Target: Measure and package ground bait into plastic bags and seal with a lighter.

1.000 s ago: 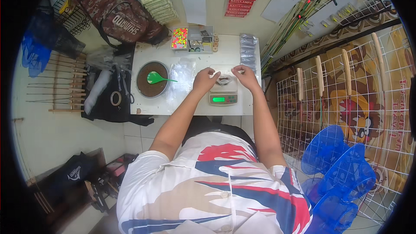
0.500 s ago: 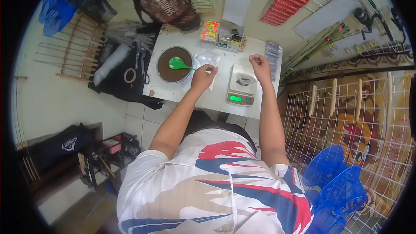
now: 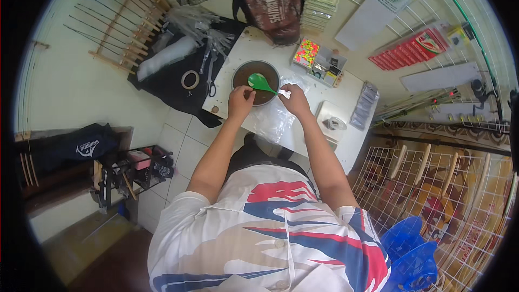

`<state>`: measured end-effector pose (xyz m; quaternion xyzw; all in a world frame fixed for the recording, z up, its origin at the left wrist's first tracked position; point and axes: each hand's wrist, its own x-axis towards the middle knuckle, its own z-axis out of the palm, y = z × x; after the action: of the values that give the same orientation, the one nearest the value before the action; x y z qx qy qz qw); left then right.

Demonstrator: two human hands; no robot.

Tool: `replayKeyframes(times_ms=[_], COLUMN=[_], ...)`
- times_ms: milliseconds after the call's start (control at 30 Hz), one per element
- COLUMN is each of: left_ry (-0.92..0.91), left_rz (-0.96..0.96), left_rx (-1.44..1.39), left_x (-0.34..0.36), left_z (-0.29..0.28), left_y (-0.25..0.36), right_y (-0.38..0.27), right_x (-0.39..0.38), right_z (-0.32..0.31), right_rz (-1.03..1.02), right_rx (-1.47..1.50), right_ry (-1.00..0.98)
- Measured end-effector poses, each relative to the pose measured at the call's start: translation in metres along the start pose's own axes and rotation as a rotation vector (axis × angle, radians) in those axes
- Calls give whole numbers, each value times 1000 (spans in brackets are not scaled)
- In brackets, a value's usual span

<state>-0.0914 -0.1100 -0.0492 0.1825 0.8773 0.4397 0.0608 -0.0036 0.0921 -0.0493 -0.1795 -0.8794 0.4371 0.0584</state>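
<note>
1. Nearest: a short-sleeved white shirt (image 3: 270, 232) with red, navy and beige shapes, worn by the person, with both bare forearms reaching forward.
2. Left hand (image 3: 240, 103): thumb and fingers curled together at the near edge of a round grey bowl (image 3: 233, 80), close to the spoon; impossible to tell whether holding anything.
3. Right hand (image 3: 294, 100): fingers bent at the handle end of a glossy green spoon (image 3: 260, 82), with a small white scrap (image 3: 284, 94) at the fingertips; too small to tell whether gripping the handle.
4. Spoon lying across the bowl, head over a brown, grainy filling (image 3: 243, 74); bowl on the left part of a white bench (image 3: 238, 54).
5. Between the forearms, clear, crinkled plastic bags (image 3: 273, 123); right of the right forearm, a pale, flat weighing scale (image 3: 326, 113) with a small greyish packet (image 3: 337, 124) on top.
6. Left of the bench, on black fabric (image 3: 175, 97): a beige tape ring (image 3: 184, 81) and dark-handled scissors (image 3: 211, 89).
7. Farther back, a white compartment box (image 3: 317, 78) with neon beads (image 3: 306, 52), then a brown camouflage backpack (image 3: 273, 11).
</note>
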Motion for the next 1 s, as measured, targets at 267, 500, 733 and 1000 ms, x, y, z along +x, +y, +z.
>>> replayKeyframes(times_ms=[267,500,733,1000], left_ry=[102,-50,-67,-69], left_rz=[-25,-82,-27,18], left_rx=[218,128,158,178], left_x=[3,6,8,10], left_z=[-12,-14,-16,-19], left_y=[-39,-45,-49,-47], right_y=[-18,-18,-26,-34], right_x=[19,20,20,13], right_z=[32,49,55,48], right_rz=[32,28,156,-9], right_rx=[-404,-465,-398,-549], right_ry=[43,68,20,147])
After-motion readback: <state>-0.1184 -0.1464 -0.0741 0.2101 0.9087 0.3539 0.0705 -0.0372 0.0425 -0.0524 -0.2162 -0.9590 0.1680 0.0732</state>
